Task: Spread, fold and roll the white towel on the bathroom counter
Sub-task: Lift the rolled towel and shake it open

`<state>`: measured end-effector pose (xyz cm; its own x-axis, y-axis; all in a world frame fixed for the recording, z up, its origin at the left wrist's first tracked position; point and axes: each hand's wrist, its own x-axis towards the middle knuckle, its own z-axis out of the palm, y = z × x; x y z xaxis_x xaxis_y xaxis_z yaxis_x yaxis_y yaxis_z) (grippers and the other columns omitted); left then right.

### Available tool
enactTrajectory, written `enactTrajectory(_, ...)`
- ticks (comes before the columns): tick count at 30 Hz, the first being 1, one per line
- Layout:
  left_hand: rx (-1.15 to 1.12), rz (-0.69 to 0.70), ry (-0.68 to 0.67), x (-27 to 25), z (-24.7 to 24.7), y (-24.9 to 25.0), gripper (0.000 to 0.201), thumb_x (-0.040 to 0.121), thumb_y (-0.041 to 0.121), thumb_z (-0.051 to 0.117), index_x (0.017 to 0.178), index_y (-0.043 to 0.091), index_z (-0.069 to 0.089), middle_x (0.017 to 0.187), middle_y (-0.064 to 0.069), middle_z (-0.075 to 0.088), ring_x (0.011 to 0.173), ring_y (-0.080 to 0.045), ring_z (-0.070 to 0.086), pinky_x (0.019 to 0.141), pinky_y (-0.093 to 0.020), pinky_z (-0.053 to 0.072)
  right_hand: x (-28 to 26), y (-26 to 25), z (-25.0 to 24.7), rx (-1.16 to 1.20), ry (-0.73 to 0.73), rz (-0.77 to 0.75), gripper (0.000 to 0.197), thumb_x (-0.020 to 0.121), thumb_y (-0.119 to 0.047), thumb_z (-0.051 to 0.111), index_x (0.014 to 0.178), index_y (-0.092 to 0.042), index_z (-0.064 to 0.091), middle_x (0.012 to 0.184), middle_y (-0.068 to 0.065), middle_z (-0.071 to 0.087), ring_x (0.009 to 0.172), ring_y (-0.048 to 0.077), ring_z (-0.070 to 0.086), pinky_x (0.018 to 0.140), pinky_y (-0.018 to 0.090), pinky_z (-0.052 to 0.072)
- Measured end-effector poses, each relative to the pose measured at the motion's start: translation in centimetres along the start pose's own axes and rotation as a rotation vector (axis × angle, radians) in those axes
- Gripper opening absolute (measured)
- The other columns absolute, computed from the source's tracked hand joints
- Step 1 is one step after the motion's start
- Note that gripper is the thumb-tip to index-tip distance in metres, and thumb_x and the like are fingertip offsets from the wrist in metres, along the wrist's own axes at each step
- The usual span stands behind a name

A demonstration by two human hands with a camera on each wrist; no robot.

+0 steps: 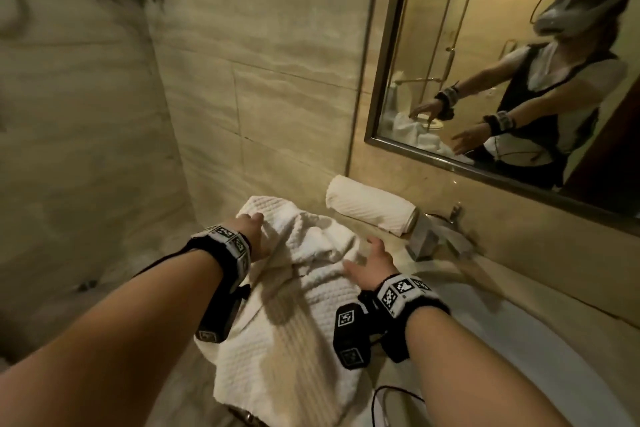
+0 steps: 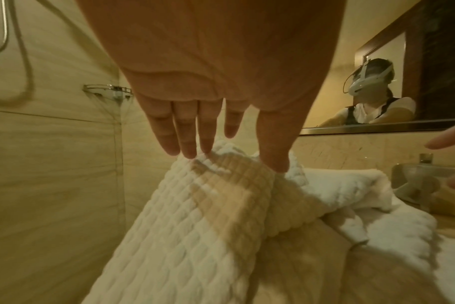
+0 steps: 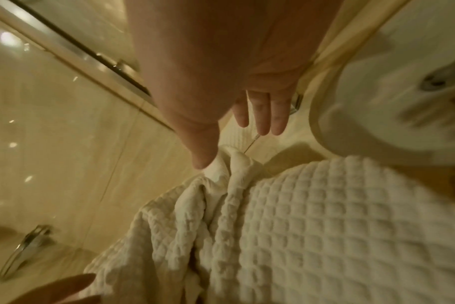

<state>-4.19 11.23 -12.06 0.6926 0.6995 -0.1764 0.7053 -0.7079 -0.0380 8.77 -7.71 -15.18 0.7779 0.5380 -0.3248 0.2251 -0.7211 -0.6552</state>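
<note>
Two towels are lying on the bench (image 1: 398, 253): one crumpled white towel (image 1: 294, 305) under both hands, one rolled towel (image 1: 372, 206) behind. The left hand (image 1: 252, 236) and right hand (image 1: 372, 267) are hovering with fingers straight, fingertips (image 2: 190, 152) touching cloth. Only the right wrist view is showing the sink (image 3: 364, 115).

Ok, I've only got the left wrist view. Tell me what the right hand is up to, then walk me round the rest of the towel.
Observer: The right hand is open with its fingers spread, palm down over the right side of the white towel, and it holds nothing.
Operator: Give me the towel's near end.
Observer: In the head view, the near end hangs down over the front edge of the counter.
Operator: Now tell me what's to the right of it.
Observer: The right wrist view shows the white sink right beside the towel.
</note>
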Motion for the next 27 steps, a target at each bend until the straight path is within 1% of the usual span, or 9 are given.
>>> enactTrajectory(5, -0.006, 0.087, -0.045, 3.6, 1.4, 0.6, 0.085, 0.070, 0.068, 0.061, 0.136, 0.023, 0.031, 0.136, -0.011, 0.037, 0.120, -0.033, 0.049, 0.097, -0.038, 0.046, 4.1, -1.7, 2.4, 0.122, 0.073, 0.083, 0.085, 0.084, -0.046, 0.063, 0.148, -0.020, 0.013, 0.146, 0.015, 0.031, 0.129, 0.034, 0.041, 0.105, 0.039, 0.038)
enactTrajectory(7, 0.045, 0.158, -0.088, 5.0, 2.4, 1.3, 0.079, 0.075, 0.062, 0.060, 0.137, 0.021, 0.033, 0.138, -0.012, 0.035, 0.120, -0.034, 0.050, 0.096, -0.037, 0.046, 5.5, -2.1, 3.5, 0.131, 0.076, 0.118, 0.093, 0.080, -0.051, 0.065, 0.148, -0.022, 0.009, 0.146, 0.013, 0.035, 0.129, 0.034, 0.042, 0.106, 0.041, 0.037)
enactTrajectory(10, 0.047, 0.254, -0.103, 6.0, 4.0, 2.3, 0.056, 0.090, 0.045, 0.047, 0.137, 0.017, 0.038, 0.143, -0.010, 0.039, 0.129, -0.028, 0.045, 0.104, -0.036, 0.040, 6.5, -2.3, 4.8, 0.066, 0.081, 0.175, 0.096, 0.078, -0.051, 0.065, 0.148, -0.022, 0.007, 0.143, 0.012, 0.040, 0.127, 0.033, 0.045, 0.105, 0.041, 0.038)
enactTrajectory(12, 0.028, 0.295, -0.097, 6.4, 4.8, 2.4, 0.048, 0.090, 0.039, 0.048, 0.132, 0.016, 0.043, 0.138, -0.010, 0.046, 0.127, -0.027, 0.046, 0.103, -0.035, 0.041, 6.6, -2.5, 5.5, 0.000, 0.116, 0.158, 0.086, 0.081, -0.044, 0.065, 0.147, -0.018, 0.015, 0.142, 0.013, 0.040, 0.128, 0.032, 0.043, 0.105, 0.038, 0.037)
enactTrajectory(15, -0.012, 0.308, -0.102, 6.3, 5.4, 2.1, 0.044, 0.087, 0.033, 0.054, 0.127, 0.016, 0.046, 0.131, -0.011, 0.050, 0.120, -0.029, 0.052, 0.095, -0.036, 0.045, 6.1, -2.7, 6.5, -0.055, 0.197, 0.082, 0.057, 0.084, -0.034, 0.064, 0.133, -0.018, 0.038, 0.134, 0.014, 0.044, 0.123, 0.033, 0.045, 0.100, 0.034, 0.037)
enactTrajectory(17, -0.062, 0.304, -0.081, 6.1, 6.0, 1.8, 0.039, 0.089, 0.029, 0.053, 0.124, 0.014, 0.046, 0.128, -0.012, 0.050, 0.114, -0.033, 0.055, 0.092, -0.038, 0.047, 5.7, -2.6, 7.0, -0.050, 0.223, 0.075, 0.048, 0.086, -0.033, 0.063, 0.128, -0.020, 0.043, 0.132, 0.013, 0.044, 0.121, 0.033, 0.045, 0.099, 0.035, 0.037)
enactTrajectory(19, -0.105, 0.296, -0.042, 5.8, 6.5, 1.7, 0.035, 0.091, 0.028, 0.050, 0.122, 0.013, 0.045, 0.126, -0.013, 0.050, 0.110, -0.036, 0.057, 0.089, -0.039, 0.048, 5.1, -2.4, 7.4, -0.019, 0.240, 0.095, 0.047, 0.088, -0.034, 0.060, 0.129, -0.021, 0.041, 0.134, 0.013, 0.042, 0.122, 0.034, 0.044, 0.100, 0.036, 0.036)
enactTrajectory(23, -0.174, 0.279, -0.010, 4.9, 6.7, 1.4, 0.037, 0.093, 0.030, 0.049, 0.125, 0.014, 0.047, 0.129, -0.013, 0.050, 0.112, -0.036, 0.055, 0.089, -0.038, 0.045, 4.1, -2.3, 8.0, 0.009, 0.208, 0.117, 0.058, 0.087, -0.037, 0.062, 0.136, -0.025, 0.033, 0.138, 0.013, 0.041, 0.125, 0.034, 0.043, 0.101, 0.034, 0.035)
enactTrajectory(27, -0.308, 0.275, 0.012, 4.0, 6.5, 0.8, 0.025, 0.088, 0.018, 0.052, 0.113, 0.015, 0.056, 0.121, -0.013, 0.058, 0.107, -0.033, 0.058, 0.089, -0.035, 0.046, 3.0, -2.6, 8.1, 0.025, 0.251, 0.090, 0.061, 0.082, -0.032, 0.069, 0.132, -0.022, 0.037, 0.133, 0.013, 0.047, 0.121, 0.033, 0.047, 0.100, 0.036, 0.039)
